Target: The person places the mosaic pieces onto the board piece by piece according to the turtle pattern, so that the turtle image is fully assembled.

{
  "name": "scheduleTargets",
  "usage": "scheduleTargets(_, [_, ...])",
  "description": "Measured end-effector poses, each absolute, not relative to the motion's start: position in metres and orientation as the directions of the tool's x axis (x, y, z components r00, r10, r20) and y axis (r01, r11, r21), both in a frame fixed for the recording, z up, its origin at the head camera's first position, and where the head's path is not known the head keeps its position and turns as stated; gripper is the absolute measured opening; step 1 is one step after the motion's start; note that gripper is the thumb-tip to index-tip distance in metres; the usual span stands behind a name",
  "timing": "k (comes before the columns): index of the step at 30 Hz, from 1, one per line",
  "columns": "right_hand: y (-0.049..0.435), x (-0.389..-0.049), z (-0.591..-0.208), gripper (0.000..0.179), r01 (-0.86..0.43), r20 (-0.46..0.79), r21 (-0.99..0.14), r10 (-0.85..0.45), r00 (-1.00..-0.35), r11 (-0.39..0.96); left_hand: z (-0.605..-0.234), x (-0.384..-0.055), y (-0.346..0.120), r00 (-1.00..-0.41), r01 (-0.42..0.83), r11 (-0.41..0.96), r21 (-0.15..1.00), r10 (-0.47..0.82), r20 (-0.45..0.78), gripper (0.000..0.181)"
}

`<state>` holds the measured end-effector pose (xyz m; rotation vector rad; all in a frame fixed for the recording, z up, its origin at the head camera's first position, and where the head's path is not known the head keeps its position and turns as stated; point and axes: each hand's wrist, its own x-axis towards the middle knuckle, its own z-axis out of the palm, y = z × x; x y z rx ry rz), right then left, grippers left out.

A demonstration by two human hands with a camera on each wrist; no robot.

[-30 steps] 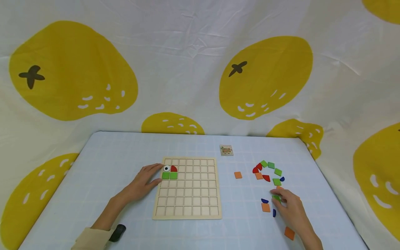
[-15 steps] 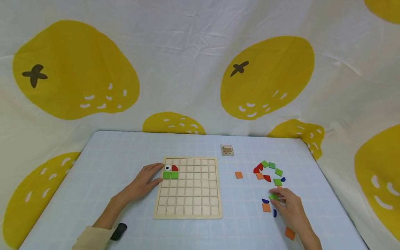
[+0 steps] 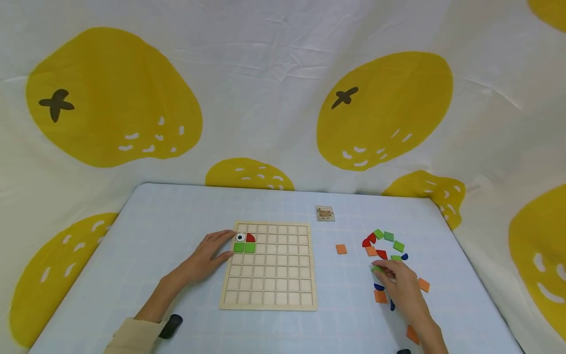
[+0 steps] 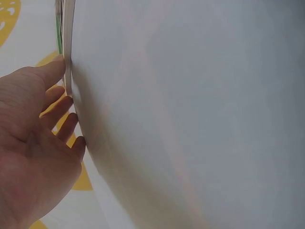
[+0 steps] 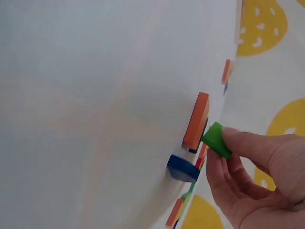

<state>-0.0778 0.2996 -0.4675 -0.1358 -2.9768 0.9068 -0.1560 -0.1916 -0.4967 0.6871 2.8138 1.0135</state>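
My right hand pinches a green square tile between thumb and fingers, above the loose pieces on the table's right side. My left hand touches the left edge of a wooden grid board, its fingers fairly straight; the left wrist view shows thumb and fingertips at that edge. In the board's upper left cells lie a round eye piece, a red quarter-circle and two green squares. Near the right hand are an orange square and a blue half-round piece.
Green squares, red quarter-circles and orange squares are scattered on the right. One orange square lies between the board and this group. A small picture card is behind the board. A patterned curtain hangs beyond the table.
My right hand has lifted the green square and moved left with it, uncovering an orange square to its right. The left hand stays at the board's edge, while the head view has shifted slightly.
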Motion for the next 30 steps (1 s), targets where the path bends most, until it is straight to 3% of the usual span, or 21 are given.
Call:
scheduleTargets(12, [0.268,-0.099,-0.469,0.022,-0.091,0.171,-0.593,0.015,-0.985,0.8,-0.495,-0.153,-0.191,-0.894,0.404,0.678,0.614,0.435,0.107,0.057])
scheduleTargets(30, [0.216,-0.121,-0.467,0.021,-0.16,0.192,-0.698,-0.033,-0.981,0.698,-0.495,-0.154,-0.191,-0.894,0.397,0.675,0.622,0.436,0.097,0.057])
